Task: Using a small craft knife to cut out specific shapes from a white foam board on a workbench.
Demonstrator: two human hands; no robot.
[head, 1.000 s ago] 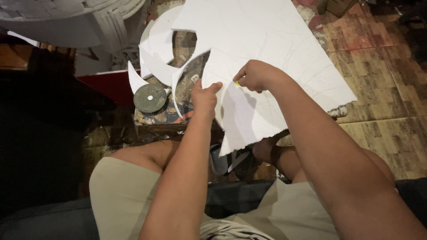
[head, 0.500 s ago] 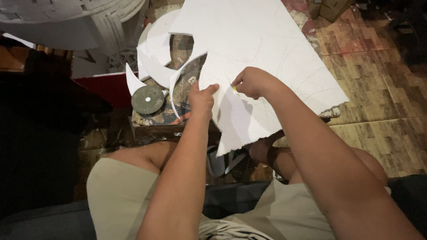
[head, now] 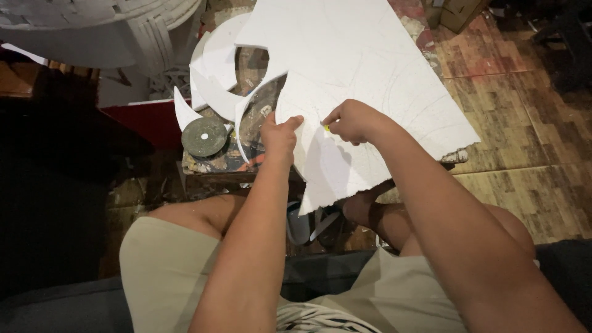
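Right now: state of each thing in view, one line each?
white foam sheet: flat, curved cutouts on one side, ragged near edge
left hand: gripping the sheet's cut edge
right hand: closed on a small yellow tool, pressed to sheet
grey disc: lying flat on the cluttered stand

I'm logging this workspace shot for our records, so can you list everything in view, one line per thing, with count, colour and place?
foam sheet: one, white, large, cut along curves, lying over the small table and held at its near edge
curved offcuts: a few, white, at the sheet's left edge
disc: one, dark grey with a pale centre, on the table left of the hands
small table: one, paint-stained, in front of the knees
red board: one, left of the table
carved white piece: one, top left
floor: brown wood-pattern, right
sandals: dark with pale straps, under the sheet; count unclear
shorts: beige, bottom
left hand: pinching the sheet's edge
right hand: gripping a small yellow tool against the sheet
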